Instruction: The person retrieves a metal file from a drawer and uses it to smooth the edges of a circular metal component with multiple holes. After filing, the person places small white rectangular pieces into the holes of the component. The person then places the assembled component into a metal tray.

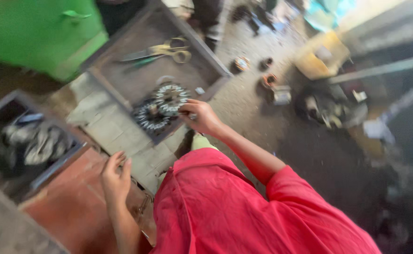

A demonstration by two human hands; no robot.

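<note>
Right hand (201,117) fingers pinched at a round toothed metal part (168,99) in a grey tray (121,80), scissors (168,49) behind — left hand (116,176) half-curled, empty, over a reddish surface (74,207).

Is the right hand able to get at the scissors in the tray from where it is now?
Probably yes. The right hand is at the round metal part in the same open tray; the scissors lie further in, uncovered, with nothing between.

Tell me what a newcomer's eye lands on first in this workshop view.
First comes the bright red cloth garment filling the lower middle, worn by the person looking down. Next, the right hand reaches to the round toothed metal rings lying at the near end of a shallow grey metal tray, with yellow-handled scissors at its far end. The left hand hovers over a reddish surface.
</note>
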